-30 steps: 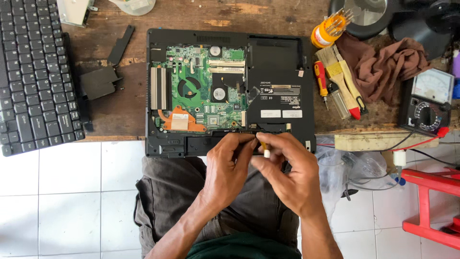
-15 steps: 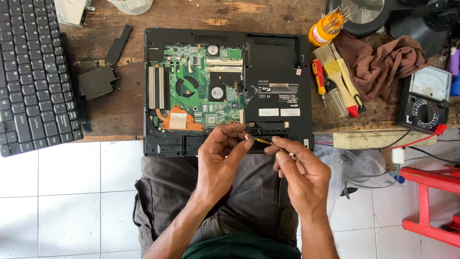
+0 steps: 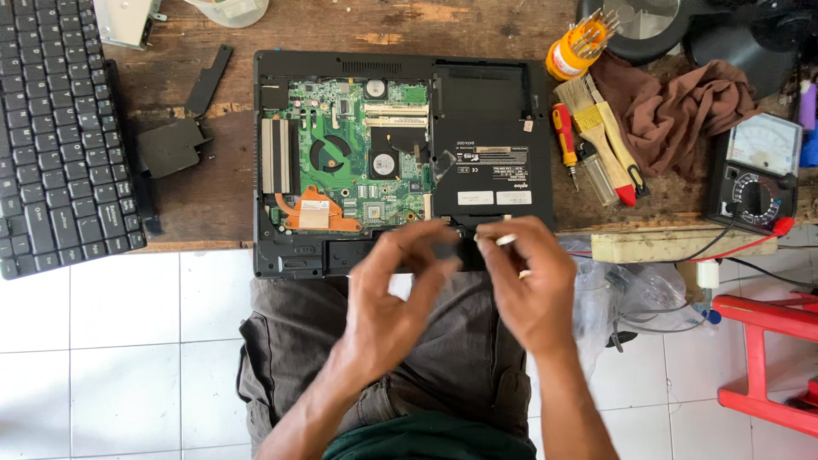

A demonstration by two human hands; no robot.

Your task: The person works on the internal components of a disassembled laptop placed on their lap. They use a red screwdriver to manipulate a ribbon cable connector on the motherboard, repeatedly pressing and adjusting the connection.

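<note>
An opened black laptop base [image 3: 490, 111] lies upside down on a wooden bench [image 3: 213, 192], its green circuit board [image 3: 358, 162] and fan [image 3: 328, 155] bare. Both my hands hover over the laptop's near edge, above my lap. My right hand [image 3: 532, 285] pinches a small pale piece [image 3: 505, 240] between thumb and forefinger. My left hand [image 3: 392, 294] is a little to its left, blurred, with curled fingers spread apart and nothing seen in them. The two hands do not touch.
A detached black keyboard [image 3: 51, 136] lies at the left, with two black cover panels [image 3: 175, 146] beside it. To the right are an orange screwdriver holder [image 3: 573, 49], a red screwdriver [image 3: 564, 132], a brush [image 3: 607, 128], a brown cloth [image 3: 673, 111] and a multimeter [image 3: 758, 175]. A red stool [image 3: 767, 358] stands lower right.
My hands, pinched together on the small piece a second ago, have come apart. The left hand has let go and moved left; the right keeps the piece.
</note>
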